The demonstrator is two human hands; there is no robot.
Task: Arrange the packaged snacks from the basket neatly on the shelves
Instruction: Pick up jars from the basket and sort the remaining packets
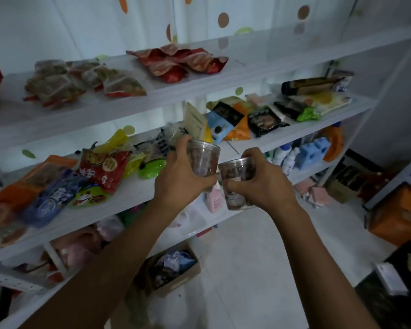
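Note:
My left hand [178, 176] grips a clear plastic snack jar [204, 157] with brown contents, held in front of the middle shelf [138, 193]. Just to its right, my right hand [263, 181] grips a second clear snack jar [237, 172], lower and touching the first. The middle shelf holds a jumble of packets: a red bag [105, 167], a blue bag [50, 198], black and orange packets [237, 119]. On the top shelf [199, 86] lie red snack bags [180, 61] and clear packs [81, 79]. No basket is in view.
A lower shelf holds blue and white bottles [294, 155] and pink items [76, 248]. An open cardboard box [173, 269] sits on the tiled floor below. An orange box [399, 214] stands at the right. A dotted curtain hangs behind the shelves.

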